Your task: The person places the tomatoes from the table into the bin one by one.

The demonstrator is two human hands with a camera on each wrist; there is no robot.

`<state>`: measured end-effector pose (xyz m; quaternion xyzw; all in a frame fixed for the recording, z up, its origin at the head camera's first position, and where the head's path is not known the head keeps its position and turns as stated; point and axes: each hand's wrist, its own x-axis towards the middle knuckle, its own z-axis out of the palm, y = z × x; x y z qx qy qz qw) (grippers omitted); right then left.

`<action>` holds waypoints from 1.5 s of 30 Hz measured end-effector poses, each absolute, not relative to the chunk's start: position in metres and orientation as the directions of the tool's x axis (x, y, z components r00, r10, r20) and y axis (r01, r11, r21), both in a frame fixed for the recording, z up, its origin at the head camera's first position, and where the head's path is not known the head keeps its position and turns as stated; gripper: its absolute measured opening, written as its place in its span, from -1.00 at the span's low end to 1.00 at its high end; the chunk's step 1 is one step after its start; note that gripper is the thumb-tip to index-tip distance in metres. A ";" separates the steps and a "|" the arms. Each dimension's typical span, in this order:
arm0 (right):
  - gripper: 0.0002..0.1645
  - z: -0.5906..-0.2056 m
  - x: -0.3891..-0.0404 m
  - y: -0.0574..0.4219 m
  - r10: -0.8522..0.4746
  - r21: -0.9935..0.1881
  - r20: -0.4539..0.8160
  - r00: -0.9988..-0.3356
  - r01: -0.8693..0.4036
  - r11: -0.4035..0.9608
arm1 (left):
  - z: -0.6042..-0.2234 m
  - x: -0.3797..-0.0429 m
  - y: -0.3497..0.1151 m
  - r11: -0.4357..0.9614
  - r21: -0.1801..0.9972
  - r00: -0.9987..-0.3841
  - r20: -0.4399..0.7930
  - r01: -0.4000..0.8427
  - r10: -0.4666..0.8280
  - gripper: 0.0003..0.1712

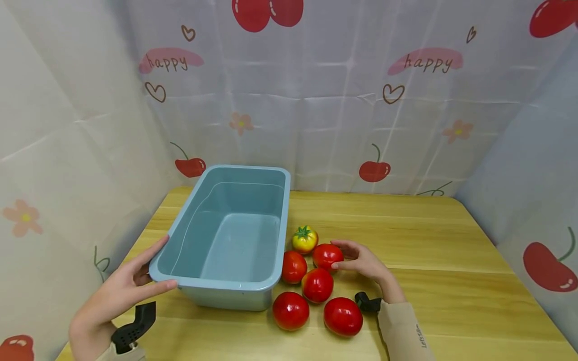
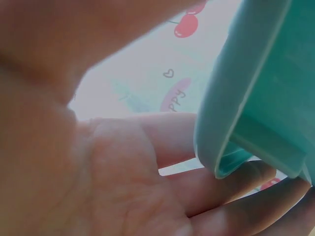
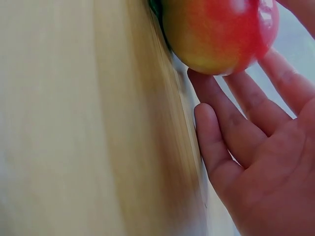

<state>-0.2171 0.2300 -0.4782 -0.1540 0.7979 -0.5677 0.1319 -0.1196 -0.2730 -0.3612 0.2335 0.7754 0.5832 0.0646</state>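
Observation:
My left hand grips the near left corner of a light blue plastic basin, thumb along the near rim and fingers at the left side. In the left wrist view, fingers curl beneath the basin's lip. My right hand has its thumb and fingers around a glossy red tomato on the table, right of the basin. The right wrist view shows fingertips against this tomato, which has a yellowish underside. Its far side is hidden.
A yellow tomato with a green calyx lies just behind. Several red tomatoes, among them one near the front, lie beside the basin on the wooden table. Printed curtains stand behind and on both sides.

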 end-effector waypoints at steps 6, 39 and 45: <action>-0.31 -0.477 -0.216 0.229 -0.368 -0.949 -0.052 -0.928 -0.069 0.307 | -0.362 -0.120 -0.273 0.196 0.941 -0.884 0.168 0.276 0.437 -0.04; -0.32 -0.400 -0.190 0.209 -0.215 -0.933 0.218 -0.952 -0.268 0.241 | -0.360 -0.119 -0.273 0.217 0.941 -0.897 0.152 0.260 0.415 -0.04; -0.31 -0.386 -0.178 0.197 -0.169 -0.932 0.260 -0.951 -0.293 0.213 | -0.360 -0.119 -0.274 0.227 0.940 -0.899 0.143 0.254 0.414 -0.04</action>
